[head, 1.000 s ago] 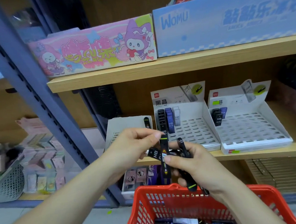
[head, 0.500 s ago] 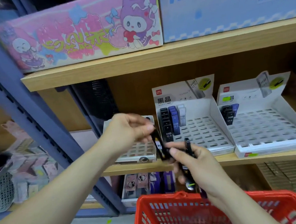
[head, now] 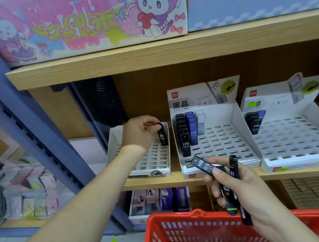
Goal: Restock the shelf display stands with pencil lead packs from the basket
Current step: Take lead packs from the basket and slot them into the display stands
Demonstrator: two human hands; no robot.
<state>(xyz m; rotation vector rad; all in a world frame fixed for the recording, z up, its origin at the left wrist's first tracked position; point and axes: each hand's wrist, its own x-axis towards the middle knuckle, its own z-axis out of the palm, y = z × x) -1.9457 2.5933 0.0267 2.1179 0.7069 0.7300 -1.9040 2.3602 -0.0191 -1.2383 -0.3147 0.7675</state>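
My left hand [head: 139, 133] pinches the top of a black lead pack [head: 163, 136] and holds it upright over the back right slots of the left white display stand [head: 154, 162]. My right hand [head: 240, 189] grips several black lead packs [head: 232, 174] in front of the middle display stand [head: 220, 145], just above the red basket [head: 196, 229]. The middle stand has black, blue and white packs [head: 190, 132] at its back left. The right display stand [head: 296, 139] holds a few dark packs [head: 255, 121] in its back left corner.
A wooden shelf board [head: 150, 53] runs overhead with a pink cartoon box [head: 83, 22] and a pale blue box [head: 256, 2] on it. A blue metal upright [head: 29, 130] stands at the left. Small boxes [head: 158, 200] sit on the lower shelf behind the basket.
My left hand has carried one black pack away from my right hand, up and left onto the left display stand. The view has moved closer to the shelf.
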